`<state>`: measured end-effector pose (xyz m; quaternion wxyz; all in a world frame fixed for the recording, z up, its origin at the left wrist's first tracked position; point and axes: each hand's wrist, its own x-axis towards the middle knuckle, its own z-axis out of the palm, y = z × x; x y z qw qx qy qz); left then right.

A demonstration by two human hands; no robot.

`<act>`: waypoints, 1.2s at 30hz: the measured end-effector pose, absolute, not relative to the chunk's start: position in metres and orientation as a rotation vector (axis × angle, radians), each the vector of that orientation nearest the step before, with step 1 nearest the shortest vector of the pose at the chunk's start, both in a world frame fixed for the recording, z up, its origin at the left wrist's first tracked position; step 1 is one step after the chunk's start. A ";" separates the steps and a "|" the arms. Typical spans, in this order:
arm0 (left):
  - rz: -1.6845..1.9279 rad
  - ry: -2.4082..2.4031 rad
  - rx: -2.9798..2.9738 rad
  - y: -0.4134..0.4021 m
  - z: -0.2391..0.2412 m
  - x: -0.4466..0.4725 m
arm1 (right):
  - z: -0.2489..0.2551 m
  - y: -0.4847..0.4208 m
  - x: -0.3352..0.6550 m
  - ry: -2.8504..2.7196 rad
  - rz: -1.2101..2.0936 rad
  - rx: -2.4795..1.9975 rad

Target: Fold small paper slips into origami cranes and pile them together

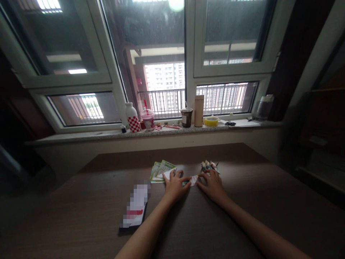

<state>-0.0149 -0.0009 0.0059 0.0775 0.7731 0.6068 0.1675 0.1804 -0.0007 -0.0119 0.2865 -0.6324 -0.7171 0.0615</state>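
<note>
Between my hands, just above the dark table, is a small whitish piece (193, 180) that looks like paper or film, with a coloured part at its left end. My left hand (176, 186) pinches its left side between thumb and forefinger, the other fingers partly spread. My right hand (212, 184) holds its right end with the fingertips. Beyond my left hand lie overlapping green-and-white printed cards (161, 170), partly covered by a white sheet. Past my right fingers is a cluster of small, colourful pieces (208, 165), too small to name.
A phone-like slab (134, 207) with a blurred-out face lies left on the brown table (88, 201). Along the windowsill (164, 133) stand a checkered bottle (133, 118), a pink drink cup (147, 120), a dark cup (186, 117), a tan flask (199, 111), yellow tape (211, 121) and scissors (230, 123).
</note>
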 end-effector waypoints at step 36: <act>0.475 1.777 2.357 0.000 0.003 -0.016 | -0.007 0.003 0.184 -1.919 -0.034 -1.824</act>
